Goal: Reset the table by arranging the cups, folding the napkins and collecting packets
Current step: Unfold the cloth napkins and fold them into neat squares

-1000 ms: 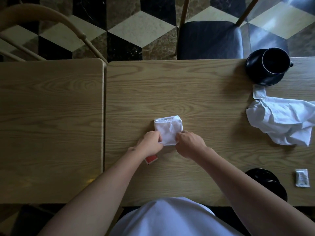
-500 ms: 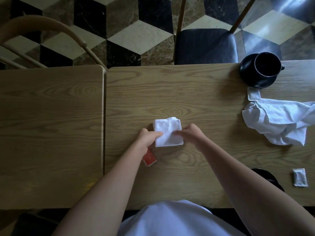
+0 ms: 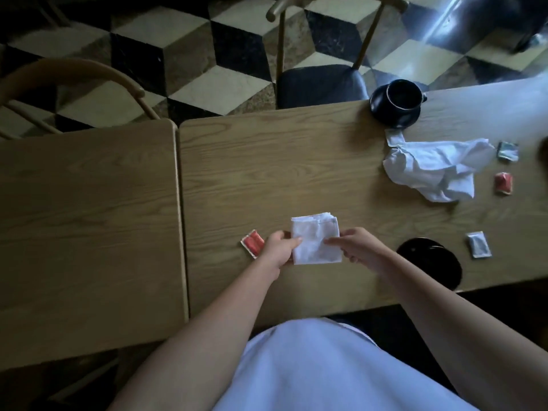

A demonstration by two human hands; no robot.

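Observation:
A folded white napkin (image 3: 315, 238) lies square on the wooden table (image 3: 267, 161). My left hand (image 3: 278, 247) pinches its left edge and my right hand (image 3: 355, 247) pinches its right edge. A red packet (image 3: 252, 243) lies just left of my left hand. At the back right a crumpled white napkin (image 3: 436, 169) sprawls below a black cup on a saucer (image 3: 397, 102). A second black saucer (image 3: 430, 262) sits near the front edge, right of my right arm. A grey packet (image 3: 478, 248), a red packet (image 3: 503, 183) and a greenish packet (image 3: 508, 151) lie at the right.
A second wooden table (image 3: 86, 221) butts against the left side, with a narrow gap between them. A dark-seated chair (image 3: 318, 84) stands behind the table and a curved wooden chair (image 3: 74, 72) at the back left. The floor is checkered.
The view has tilted and shifted, showing more packets on the right. My hands have moved from pressing the napkin's front to holding its left and right edges.

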